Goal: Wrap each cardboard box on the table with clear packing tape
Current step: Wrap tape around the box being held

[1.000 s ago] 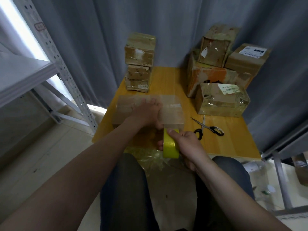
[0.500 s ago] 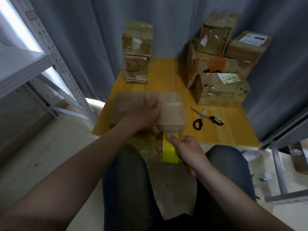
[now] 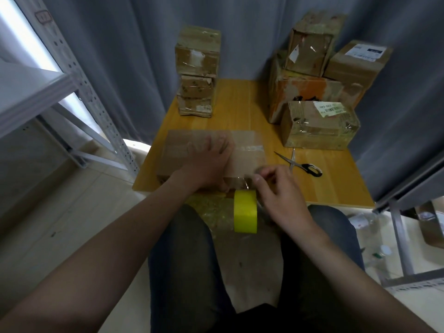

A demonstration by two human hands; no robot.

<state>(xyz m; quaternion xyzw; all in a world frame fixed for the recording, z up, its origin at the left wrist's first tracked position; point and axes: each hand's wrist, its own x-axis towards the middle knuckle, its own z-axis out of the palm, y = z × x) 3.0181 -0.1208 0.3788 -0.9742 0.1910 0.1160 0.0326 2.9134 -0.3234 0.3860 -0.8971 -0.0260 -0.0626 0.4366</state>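
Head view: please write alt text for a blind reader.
A person's left hand presses flat on a cardboard box on a table; the right hand is at its near edge, beside a yellow tape roll.

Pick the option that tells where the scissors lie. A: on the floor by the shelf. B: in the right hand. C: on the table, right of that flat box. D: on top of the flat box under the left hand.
C: the scissors lie on the table, just right of the flat box and in front of the labelled box.
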